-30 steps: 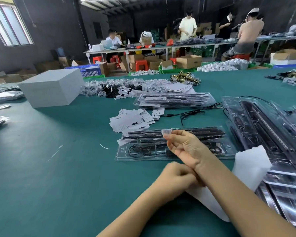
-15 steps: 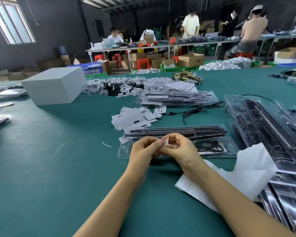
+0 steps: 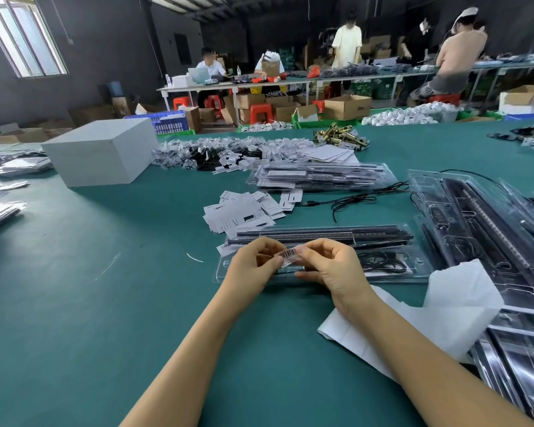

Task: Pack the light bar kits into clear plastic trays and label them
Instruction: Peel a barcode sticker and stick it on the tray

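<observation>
A small white barcode label (image 3: pixel 289 253) is pinched between my left hand (image 3: pixel 253 266) and my right hand (image 3: pixel 333 266), each holding one end. Both hands hover over a clear plastic tray (image 3: pixel 413 266) lying on the green table. The tray holds black light bars (image 3: pixel 321 235) along its far side and a coiled black cable (image 3: pixel 383 261) at its right. My hands hide the tray's left middle part.
White backing paper (image 3: pixel 444 309) lies by my right forearm. Open clear trays (image 3: pixel 481 217) with light bars fill the right side. Loose paper cards (image 3: pixel 244 211), a stack of packed trays (image 3: pixel 318 177), a loose black cable (image 3: pixel 352 198) and a white box (image 3: pixel 99 152) sit farther back.
My left hand came up from beside my right wrist and took the other end of the label. The label now lies turned flat between both hands, its barcode showing.
</observation>
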A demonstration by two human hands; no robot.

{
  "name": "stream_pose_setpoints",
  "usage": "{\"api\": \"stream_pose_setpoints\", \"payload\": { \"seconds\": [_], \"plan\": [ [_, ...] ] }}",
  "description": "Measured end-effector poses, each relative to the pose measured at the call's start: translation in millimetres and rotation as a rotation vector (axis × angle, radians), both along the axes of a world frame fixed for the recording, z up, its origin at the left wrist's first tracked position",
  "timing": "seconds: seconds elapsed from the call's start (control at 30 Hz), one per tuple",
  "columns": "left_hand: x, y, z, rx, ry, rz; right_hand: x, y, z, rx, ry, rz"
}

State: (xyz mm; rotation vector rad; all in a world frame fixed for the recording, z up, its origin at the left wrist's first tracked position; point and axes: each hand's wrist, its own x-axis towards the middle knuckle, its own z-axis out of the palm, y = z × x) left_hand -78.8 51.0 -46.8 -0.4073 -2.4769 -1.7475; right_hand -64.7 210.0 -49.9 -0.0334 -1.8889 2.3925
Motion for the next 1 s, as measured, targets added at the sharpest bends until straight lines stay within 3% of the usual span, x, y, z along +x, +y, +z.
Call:
{"api": "stream_pose_setpoints", "payload": {
  "seconds": [0.1, 0.17, 0.27, 0.33, 0.43, 0.5, 0.57, 0.73, 0.87, 0.93, 1.0],
  "plan": [
    [0.2, 0.4, 1.1, -0.003, 0.011, 0.019, -0.9, -0.8, -1.3, 0.167, 0.067, -0.068],
    [4.0, 8.2, -0.4, -0.032, 0.042, 0.156, -1.1, -0.4, -1.6, 0.234, 0.075, -0.123],
    [16.9, 21.1, -1.9, -0.369, 0.389, 0.38, -4.4, 3.6, -0.5, 0.228, 0.043, -0.223],
    [27.7, 29.1, 0.8, -0.52, 0.587, 0.163, -8.7, 7.9, 3.2, 0.084, -0.014, -0.296],
    [44.7, 40.3, 0.7, -0.64, 0.548, -0.338, -13.9, 16.1, 10.8, -0.307, -0.16, -0.341],
    [48.0, 45.7, -4.9, -0.672, 0.502, -0.45, -16.1, 22.6, 14.9, -0.503, -0.224, -0.306],
    [46.9, 46.9, -9.7, -0.665, 0.5, -0.458, -17.3, 28.7, 20.3, -0.562, -0.26, -0.248],
    [41.8, 46.4, -12.2, -0.647, 0.385, -0.458, -20.3, 17.3, 30.8, -0.255, -0.341, -0.039],
    [41.4, 44.9, -13.3, -0.592, 0.374, -0.484, -29.8, -17.8, 35.2, 0.084, -0.239, 0.063],
    [40.8, 43.3, -12.8, -0.559, 0.424, -0.502, -35.2, -29.7, 34.6, 0.139, -0.174, 0.11],
    [40.9, 42.3, -13.7, -0.562, 0.44, -0.51, -38.5, -34.4, 28.6, 0.065, -0.167, 0.192]
  ]
}}
